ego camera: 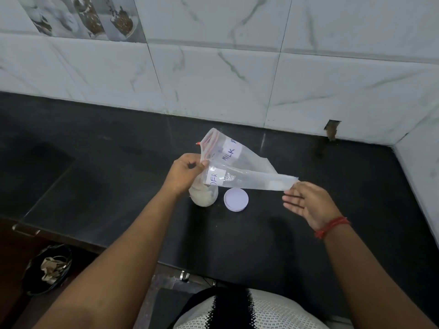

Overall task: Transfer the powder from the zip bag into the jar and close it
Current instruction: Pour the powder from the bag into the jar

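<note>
Head view: zip bag [240, 167] held over the jar [203, 195], mouth end down at the jar's opening, looking almost empty. Left hand [184, 174] pinches the bag's mouth edge; right hand [306, 203], fingers straight and apart, touches the raised bottom corner. Jar holds pale powder, so pouring seems nearly done (judging by the limp bag). Lid [236, 199] lies just right of the jar on the dark counter [95, 162]; closing remains. The jar's mouth is hidden behind bag and hand.

The clear zip bag [240, 167], labelled "MILK", hung nearly empty, its red-zip mouth tipped down over the open jar [203, 195]. The jar stood upright holding pale powder. Its white lid [236, 199] lay just beside it.
</note>
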